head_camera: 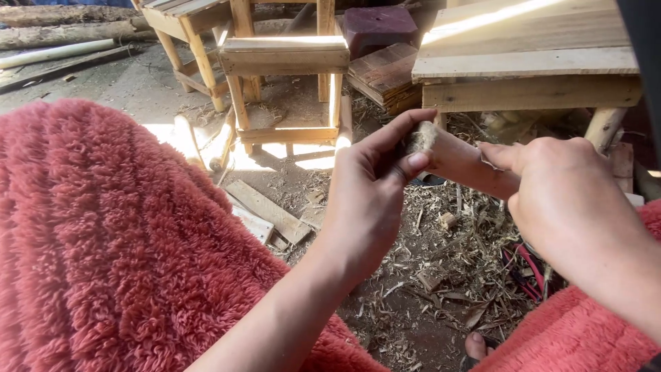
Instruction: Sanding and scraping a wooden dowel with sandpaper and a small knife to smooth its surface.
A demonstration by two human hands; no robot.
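A short round wooden peg (460,162) is held in front of me, above the ground. My right hand (561,189) is wrapped around its near end. My left hand (372,182) pinches the peg's far, rough-cut tip between thumb and fingers. Fluffy red fabric (103,234) covers my knees on both sides of the hands.
Wood shavings and chips (441,275) litter the dirt floor below the hands. A bare wooden stool frame (286,62) stands ahead, a plank workbench (530,69) at the right. Loose boards (268,210) lie on the ground; red cables (527,272) lie near my right knee.
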